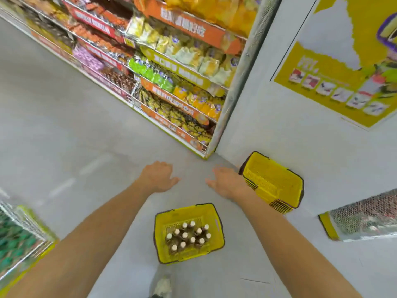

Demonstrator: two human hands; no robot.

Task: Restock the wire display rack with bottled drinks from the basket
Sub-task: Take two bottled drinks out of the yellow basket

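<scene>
A yellow basket [163,252] stands on the grey floor below and between my arms. Several dark bottles with white caps [185,235] stand upright in it. My left hand [158,176] is stretched out above the floor, palm down, fingers relaxed, holding nothing. My right hand [225,182] is held out the same way, empty, and overlaps the near edge of a stack of empty yellow baskets [272,181]. Both hands are well above the bottles. A wire rack [23,231] with green packs shows at the lower left edge.
A long shelf unit of snack bags [171,67] runs along the aisle ahead. A white wall with a yellow poster [343,61] is on the right. A low wire display [361,218] juts from the right edge. My shoe [163,286] shows at the bottom.
</scene>
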